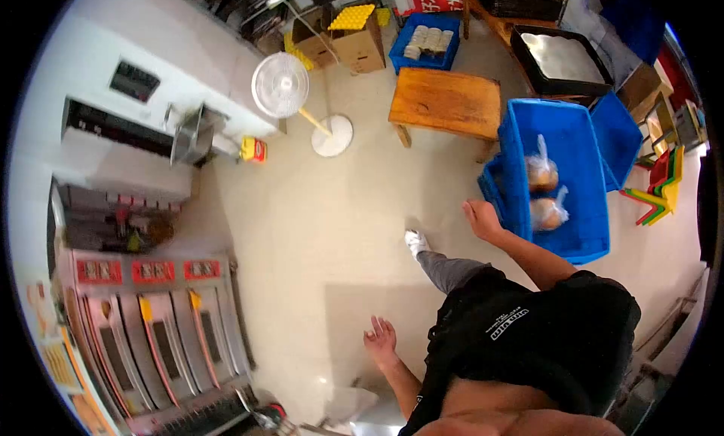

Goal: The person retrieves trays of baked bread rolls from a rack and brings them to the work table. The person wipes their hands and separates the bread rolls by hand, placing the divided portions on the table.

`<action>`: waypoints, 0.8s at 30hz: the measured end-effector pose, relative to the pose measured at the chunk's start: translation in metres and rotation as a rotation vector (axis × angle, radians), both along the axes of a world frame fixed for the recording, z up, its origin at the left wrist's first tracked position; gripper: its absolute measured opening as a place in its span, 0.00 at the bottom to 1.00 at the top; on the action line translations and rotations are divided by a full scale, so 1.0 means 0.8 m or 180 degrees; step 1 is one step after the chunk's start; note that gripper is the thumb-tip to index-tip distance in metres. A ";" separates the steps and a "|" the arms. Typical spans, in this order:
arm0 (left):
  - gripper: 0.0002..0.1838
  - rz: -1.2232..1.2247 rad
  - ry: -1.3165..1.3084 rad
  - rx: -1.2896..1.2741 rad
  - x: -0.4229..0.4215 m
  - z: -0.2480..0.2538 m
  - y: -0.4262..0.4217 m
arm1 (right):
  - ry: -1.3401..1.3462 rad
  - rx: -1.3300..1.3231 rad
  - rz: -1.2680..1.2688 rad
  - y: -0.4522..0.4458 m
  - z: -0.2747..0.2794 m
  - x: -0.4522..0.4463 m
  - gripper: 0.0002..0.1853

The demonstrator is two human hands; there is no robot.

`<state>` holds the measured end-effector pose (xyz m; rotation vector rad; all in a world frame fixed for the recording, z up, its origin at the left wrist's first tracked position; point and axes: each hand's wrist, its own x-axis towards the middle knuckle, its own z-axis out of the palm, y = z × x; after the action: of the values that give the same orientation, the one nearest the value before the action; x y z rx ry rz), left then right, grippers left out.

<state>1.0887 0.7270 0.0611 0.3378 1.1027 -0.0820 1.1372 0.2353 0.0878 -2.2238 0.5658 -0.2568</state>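
My left hand (381,340) hangs over the floor with its fingers apart and nothing in it. My right hand (483,219) is beside the near left wall of a large blue plastic crate (577,164), with its fingers loosely bent and no object visible in it. I cannot tell whether it touches the crate. Inside the crate lie two clear plastic bags of brownish food (542,172), which look like bread, though the kind is not certain. A second blue crate (492,181) shows partly beneath the large one.
Ahead are a wooden table (446,100), a blue crate of pale round items (426,44) and a cardboard box (358,51). A standing fan (280,85) and yellow container (254,149) are near the left wall. An oven-like unit (162,338) is at left; colourful stools (660,187) are right.
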 end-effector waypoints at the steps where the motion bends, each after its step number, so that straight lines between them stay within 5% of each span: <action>1: 0.19 0.0035 0.0016 0.0158 0.047 0.011 0.022 | -0.0101 0.0191 -0.0142 0.014 -0.004 0.037 0.17; 5: 0.19 0.0025 -0.0041 0.0735 0.199 0.012 0.069 | -0.0354 0.0863 -0.0599 0.030 -0.010 0.190 0.08; 8: 0.24 -0.0236 -0.0282 0.0719 0.305 -0.059 0.051 | -0.0777 0.1910 -0.0716 0.021 0.057 0.322 0.07; 11: 0.30 -0.0910 -0.0245 0.0701 0.431 -0.053 0.050 | -0.0618 0.2206 -0.0202 0.024 0.122 0.443 0.10; 14: 0.39 -0.1698 0.0244 0.1586 0.548 -0.048 0.050 | -0.0249 0.0630 0.0399 0.033 0.127 0.551 0.12; 16: 0.30 -0.2249 0.0327 0.2048 0.609 -0.076 0.047 | -0.0038 0.0791 0.0410 0.030 0.111 0.617 0.12; 18: 0.21 -0.3404 -0.0021 0.3328 0.657 -0.112 0.039 | 0.0157 0.1505 0.0287 0.018 0.112 0.698 0.13; 20: 0.14 -0.4415 -0.0586 0.5785 0.712 -0.114 0.003 | 0.0103 0.1862 0.0191 -0.018 0.125 0.769 0.13; 21: 0.11 -0.4414 -0.0822 0.6552 0.741 -0.120 -0.006 | 0.0013 0.1802 0.0203 -0.050 0.136 0.806 0.14; 22: 0.13 -0.4257 -0.0169 0.7393 0.761 -0.124 -0.036 | -0.0079 0.1757 0.0217 -0.096 0.152 0.855 0.15; 24: 0.17 -0.4788 -0.0352 0.5332 0.860 -0.113 -0.042 | -0.0521 0.1772 -0.0143 -0.178 0.213 0.940 0.16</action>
<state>1.7766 0.6930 -0.0296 2.5740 0.3166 -0.4477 1.8888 0.0933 0.2585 -1.6383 0.5223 -0.2641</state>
